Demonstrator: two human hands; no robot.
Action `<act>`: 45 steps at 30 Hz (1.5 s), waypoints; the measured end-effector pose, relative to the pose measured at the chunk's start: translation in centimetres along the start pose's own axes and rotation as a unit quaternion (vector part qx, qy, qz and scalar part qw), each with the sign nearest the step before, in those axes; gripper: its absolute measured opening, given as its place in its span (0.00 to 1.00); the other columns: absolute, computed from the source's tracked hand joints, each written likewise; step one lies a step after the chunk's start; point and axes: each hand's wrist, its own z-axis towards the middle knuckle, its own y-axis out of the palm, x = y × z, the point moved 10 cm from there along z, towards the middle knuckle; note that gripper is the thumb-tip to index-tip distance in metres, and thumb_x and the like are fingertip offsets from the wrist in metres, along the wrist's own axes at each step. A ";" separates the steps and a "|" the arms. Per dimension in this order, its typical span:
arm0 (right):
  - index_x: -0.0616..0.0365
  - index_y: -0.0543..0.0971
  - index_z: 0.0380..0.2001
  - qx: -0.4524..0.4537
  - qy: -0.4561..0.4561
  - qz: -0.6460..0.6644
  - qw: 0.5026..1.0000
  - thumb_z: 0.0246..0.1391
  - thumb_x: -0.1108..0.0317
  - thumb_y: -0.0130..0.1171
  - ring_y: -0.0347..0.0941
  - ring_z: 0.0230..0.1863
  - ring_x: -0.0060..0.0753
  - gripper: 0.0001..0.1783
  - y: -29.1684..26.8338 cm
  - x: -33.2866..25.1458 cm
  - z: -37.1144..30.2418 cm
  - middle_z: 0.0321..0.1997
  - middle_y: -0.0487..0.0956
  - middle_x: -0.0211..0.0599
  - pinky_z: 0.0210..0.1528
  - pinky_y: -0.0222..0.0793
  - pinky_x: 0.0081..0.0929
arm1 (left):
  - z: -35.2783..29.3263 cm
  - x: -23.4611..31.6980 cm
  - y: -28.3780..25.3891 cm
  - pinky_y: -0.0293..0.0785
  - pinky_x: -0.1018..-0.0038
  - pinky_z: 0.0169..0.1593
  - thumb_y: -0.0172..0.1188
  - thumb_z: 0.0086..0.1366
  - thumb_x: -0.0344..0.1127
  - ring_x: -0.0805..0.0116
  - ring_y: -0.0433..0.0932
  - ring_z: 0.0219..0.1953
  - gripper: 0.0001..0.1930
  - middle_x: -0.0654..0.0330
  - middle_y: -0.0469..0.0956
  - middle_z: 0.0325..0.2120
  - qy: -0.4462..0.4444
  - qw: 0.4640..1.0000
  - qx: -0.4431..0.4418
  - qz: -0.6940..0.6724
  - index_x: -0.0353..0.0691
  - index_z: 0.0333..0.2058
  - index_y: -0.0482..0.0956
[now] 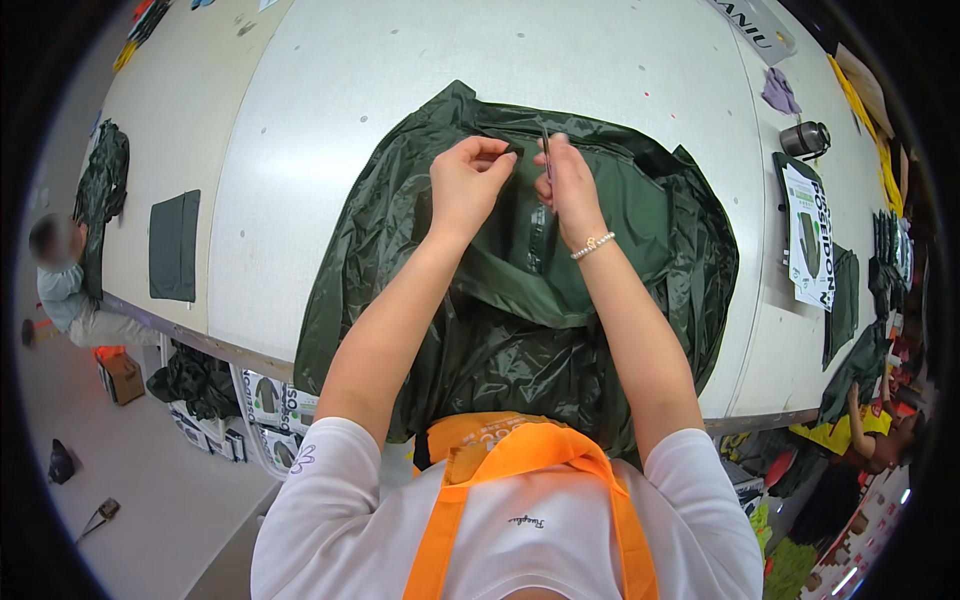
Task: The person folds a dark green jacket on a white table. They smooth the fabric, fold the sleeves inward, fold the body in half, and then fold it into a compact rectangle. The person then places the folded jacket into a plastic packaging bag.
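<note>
A dark green, shiny raincoat-like garment (480, 360) lies spread in front of me, its near part hanging over the table edge against my body. My left hand (468, 185) is closed in a pinch above the garment's upper part. A small dark bit shows at its fingertips, too small to name. Just to its right, my right hand (570, 190) is wrapped round slim metal scissors (547, 147), blades pointing away from me. Between and below the hands, a smoother green panel (610, 215) of the garment lies open, with a clear glossy strip (537, 240) on it.
The pale table (300, 130) stretches away on all sides. Leftward lies a folded green pouch (175, 245), with a person (65, 270) beyond. At right are printed packages (808, 235), a dark flask (805, 140) and a purple cloth (779, 91). Plastic bins (268, 405) stand below the left edge.
</note>
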 end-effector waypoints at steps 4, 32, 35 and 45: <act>0.60 0.72 0.36 -0.004 -0.064 -0.131 0.989 0.60 0.59 0.52 0.66 0.26 0.20 0.13 -1.1 -0.6 -1.0 0.27 0.73 0.30 0.29 0.65 0.21 | 0.2 -1.2 -0.6 0.71 0.83 0.31 0.65 0.53 0.28 0.78 0.75 0.25 0.09 0.62 0.79 0.25 -0.036 0.993 0.026 -0.112 0.30 0.31 0.78; 0.59 0.76 0.35 0.220 -0.224 -0.333 0.889 0.56 0.58 0.58 0.71 0.31 0.26 0.14 -15.5 -6.6 -1.9 0.31 0.77 0.34 0.36 0.68 0.24 | 5.8 -6.3 -17.3 0.70 0.74 0.44 0.67 0.52 0.37 0.68 0.74 0.41 0.26 0.54 0.75 0.42 -0.024 0.975 0.204 0.081 0.31 0.48 0.72; 0.63 0.76 0.35 0.363 -0.188 -0.400 0.820 0.56 0.59 0.58 0.72 0.32 0.26 0.16 -34.0 -4.4 -4.7 0.30 0.77 0.36 0.38 0.69 0.25 | 2.5 -3.2 -20.0 0.67 0.66 0.50 0.63 0.56 0.39 0.62 0.69 0.46 0.31 0.52 0.66 0.52 0.041 0.939 0.239 0.244 0.34 0.56 0.64; 0.59 0.76 0.43 0.425 -0.085 -0.690 0.580 0.51 0.64 0.60 0.74 0.40 0.41 0.16 -47.0 0.5 -12.7 0.46 0.74 0.45 0.40 0.71 0.34 | -6.0 -4.3 -5.3 0.72 0.77 0.36 0.61 0.50 0.22 0.70 0.75 0.30 0.26 0.59 0.74 0.46 0.035 0.964 -0.110 0.238 0.40 0.51 0.69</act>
